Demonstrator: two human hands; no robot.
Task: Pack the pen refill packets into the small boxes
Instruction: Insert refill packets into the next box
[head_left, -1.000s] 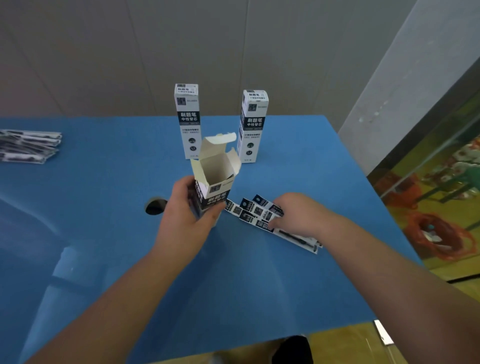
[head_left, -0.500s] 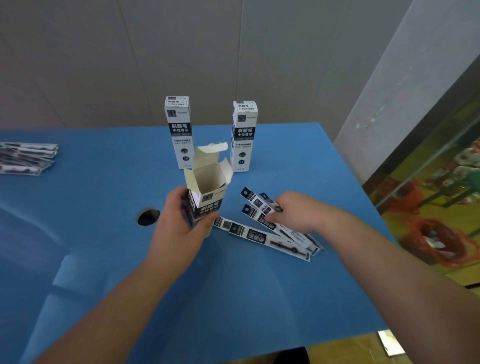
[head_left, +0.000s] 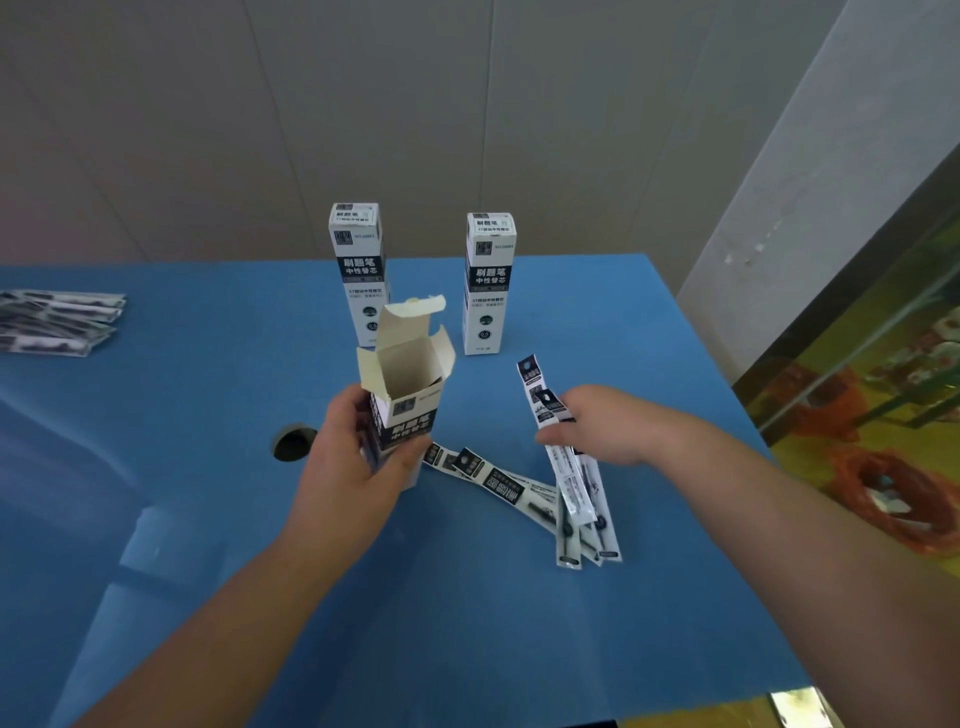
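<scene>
My left hand (head_left: 358, 457) grips a small white and black box (head_left: 405, 400) upright on the blue table (head_left: 208, 395), its top flaps open and its inside showing nothing. To its right my right hand (head_left: 597, 426) holds a few pen refill packets (head_left: 566, 467), lifted at the top end and nearly upright, lower ends near the table. One more refill packet (head_left: 493, 480) lies flat between the hands. Two closed boxes stand behind: one (head_left: 360, 273) left, one (head_left: 489, 283) right.
A pile of further refill packets (head_left: 57, 322) lies at the table's far left. A round hole (head_left: 293, 444) is in the tabletop just left of my left hand. The table's right edge (head_left: 727, 395) runs close to my right arm, a grey wall behind.
My right hand closed on a few packets that lay flat and raised their top ends off the table. One packet stayed lying. My left hand kept hold of the open box.
</scene>
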